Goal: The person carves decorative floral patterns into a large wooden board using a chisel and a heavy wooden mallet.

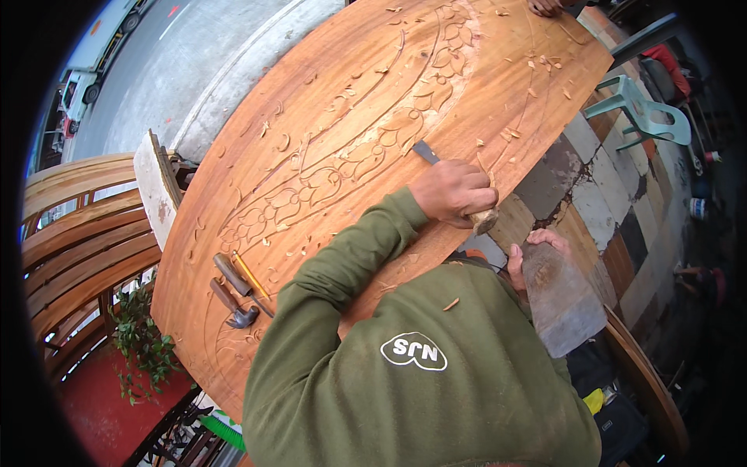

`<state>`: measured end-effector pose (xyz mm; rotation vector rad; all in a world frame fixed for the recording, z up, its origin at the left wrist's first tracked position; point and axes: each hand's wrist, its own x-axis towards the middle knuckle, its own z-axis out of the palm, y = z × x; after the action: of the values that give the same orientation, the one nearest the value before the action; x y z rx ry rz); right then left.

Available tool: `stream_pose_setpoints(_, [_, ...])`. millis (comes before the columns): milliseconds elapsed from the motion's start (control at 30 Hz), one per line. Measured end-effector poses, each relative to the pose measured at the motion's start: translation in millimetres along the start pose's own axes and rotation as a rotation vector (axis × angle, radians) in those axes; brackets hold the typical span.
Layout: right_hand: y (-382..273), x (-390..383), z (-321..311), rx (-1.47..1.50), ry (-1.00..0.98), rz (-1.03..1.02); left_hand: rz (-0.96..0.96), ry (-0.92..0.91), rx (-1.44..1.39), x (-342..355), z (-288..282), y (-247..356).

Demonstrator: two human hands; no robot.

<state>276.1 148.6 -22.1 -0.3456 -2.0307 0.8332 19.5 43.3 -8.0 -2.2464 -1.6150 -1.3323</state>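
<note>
My left hand (454, 191) is closed around the wooden handle of a chisel (426, 152), whose flat dark blade points up and left over the carved wooden panel (311, 140). The fist sits at the panel's right edge, next to a band of carved flowers and leaves. Right of it, my right hand (516, 266) grips a block-shaped wooden mallet (564, 300), held apart from the chisel; the mallet hides most of this hand. Curled wood shavings (510, 134) lie scattered over the panel.
On the panel's lower left lie a small hammer (243, 317), a wooden-handled tool (231, 272) and a yellow pencil (250, 274). Another person's hand (547, 6) rests at the far edge. A slatted wooden bench (85, 226) stands left, a pale green plastic chair (642, 113) right.
</note>
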Motion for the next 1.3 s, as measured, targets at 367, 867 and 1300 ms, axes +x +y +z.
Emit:
stream_pose_setpoints(367, [35.2,-2.2,14.1,-0.064,-0.049,-0.287,0.097,-0.047,0.04,3.0,-0.1,-2.0])
stream_pose_setpoints(867, [40.6,-11.6,6.9,-0.168,-0.135,-0.255,0.058,-0.159,0.063,1.4,-0.6,0.4])
stream_pose_setpoints(1300, [7.8,0.5,-22.1,-0.162,-0.128,-0.166,0.07,0.091,0.007,23.6,-4.5,24.4])
